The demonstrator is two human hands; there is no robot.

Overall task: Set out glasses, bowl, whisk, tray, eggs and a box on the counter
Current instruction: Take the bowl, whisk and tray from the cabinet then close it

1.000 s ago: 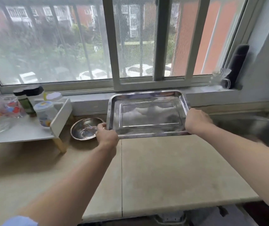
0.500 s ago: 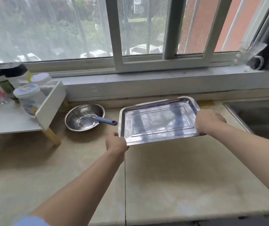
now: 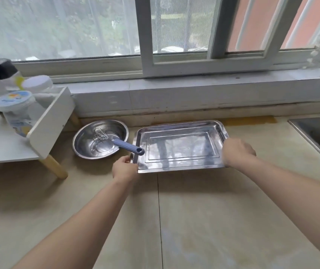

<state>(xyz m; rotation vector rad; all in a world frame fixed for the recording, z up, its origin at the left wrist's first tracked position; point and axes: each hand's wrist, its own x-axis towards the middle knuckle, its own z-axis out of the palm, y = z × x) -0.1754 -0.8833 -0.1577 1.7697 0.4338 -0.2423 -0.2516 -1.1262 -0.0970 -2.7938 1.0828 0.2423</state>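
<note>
While the steel tray (image 3: 180, 124) lies on the beige counter (image 3: 194, 210) below the window sill, its near left corner is gripped by the left hand (image 3: 125, 168), thumb on the rim and fingers curled round it. The right hand (image 3: 237, 152) is set at the near right corner with fingers curled, though blur prevents a clamp on the rim from being told. Just left of the tray a steel bowl (image 3: 89, 140) is placed, in which a whisk (image 3: 120, 143) rests, its blue handle reaching over the tray's left rim.

Beige counter (image 3: 213, 220) bears a steel bowl (image 3: 86, 144) and legged shelf (image 3: 3, 148).
</note>
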